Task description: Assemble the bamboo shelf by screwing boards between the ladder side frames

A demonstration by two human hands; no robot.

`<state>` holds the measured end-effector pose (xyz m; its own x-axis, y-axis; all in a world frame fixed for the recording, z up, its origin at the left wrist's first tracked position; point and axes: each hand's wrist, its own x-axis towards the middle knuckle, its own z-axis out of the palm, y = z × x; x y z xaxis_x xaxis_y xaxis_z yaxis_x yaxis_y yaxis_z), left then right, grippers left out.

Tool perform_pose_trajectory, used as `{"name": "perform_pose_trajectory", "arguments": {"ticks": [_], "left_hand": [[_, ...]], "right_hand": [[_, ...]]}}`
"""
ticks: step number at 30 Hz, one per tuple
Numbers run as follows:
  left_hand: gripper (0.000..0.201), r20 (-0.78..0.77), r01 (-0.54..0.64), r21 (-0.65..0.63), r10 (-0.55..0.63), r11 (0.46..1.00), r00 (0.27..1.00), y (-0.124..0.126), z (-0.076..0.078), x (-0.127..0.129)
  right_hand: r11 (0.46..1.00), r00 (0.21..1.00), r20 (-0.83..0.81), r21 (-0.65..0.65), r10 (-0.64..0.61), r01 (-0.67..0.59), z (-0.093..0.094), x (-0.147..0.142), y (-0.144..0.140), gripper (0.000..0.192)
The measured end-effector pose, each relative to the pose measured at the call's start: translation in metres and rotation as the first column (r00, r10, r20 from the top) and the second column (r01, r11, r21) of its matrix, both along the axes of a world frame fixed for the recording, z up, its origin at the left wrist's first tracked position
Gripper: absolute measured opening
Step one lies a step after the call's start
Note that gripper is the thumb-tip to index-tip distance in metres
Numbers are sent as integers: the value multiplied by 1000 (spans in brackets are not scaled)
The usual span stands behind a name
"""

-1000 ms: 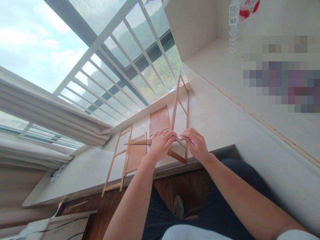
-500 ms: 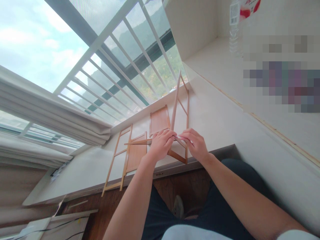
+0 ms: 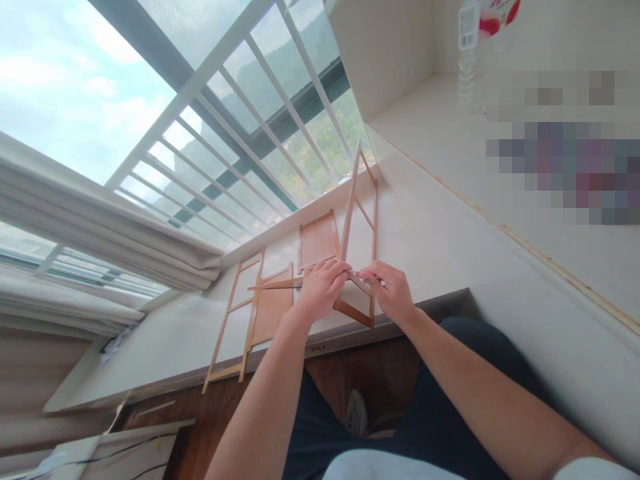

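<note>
A wooden frame [image 3: 353,200] with crossbars stands tilted in front of me on the white ledge. My left hand [image 3: 324,287] is closed over its near side, where a flat wooden board [image 3: 275,285] sticks out to the left. In the fingers of my right hand [image 3: 393,288] is a thin, shiny metal tool [image 3: 354,273], pinched, its tip reaching to the wood beside my left fingertips. The exact kind of tool is too small to make out. My left fingers hide the joint between frame and board.
Another ladder-like wooden frame [image 3: 233,307] lies at left, its end past the ledge's [image 3: 175,347] front edge. Two wooden panels [image 3: 319,240] lie nearby. A clear plastic bottle [image 3: 470,80] stands on the upper right surface. Grey curtains [image 3: 125,213] hang by the barred window.
My right hand has shifted slightly and its fingers are curled more closely around the tool. My left hand and the wooden frame look the same.
</note>
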<state>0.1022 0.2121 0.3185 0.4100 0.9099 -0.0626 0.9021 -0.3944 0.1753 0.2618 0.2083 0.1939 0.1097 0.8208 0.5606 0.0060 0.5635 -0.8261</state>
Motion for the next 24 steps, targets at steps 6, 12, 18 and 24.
{"name": "perform_pose_trajectory", "arguments": {"ticks": [6, 12, 18, 24], "left_hand": [[34, 6, 19, 1, -19, 1000, 1000, 0, -1, 2], [34, 11, 14, -5, -14, 1000, 1000, -1, -1, 2], [33, 18, 11, -8, -11, 1000, 1000, -2, 1, 3], [33, 12, 15, -9, -15, 1000, 1000, -1, -1, 2]], "right_hand": [[987, 996, -71, -148, 49, -59, 3, -1, -2, 47], [968, 985, -143, -220, 92, -122, 2, -3, -2, 52], [943, 965, -215, -262, 150, -205, -2, -5, 0, 58], [942, 956, -255, -259, 146, -214, -1, -6, -1, 51]]}}
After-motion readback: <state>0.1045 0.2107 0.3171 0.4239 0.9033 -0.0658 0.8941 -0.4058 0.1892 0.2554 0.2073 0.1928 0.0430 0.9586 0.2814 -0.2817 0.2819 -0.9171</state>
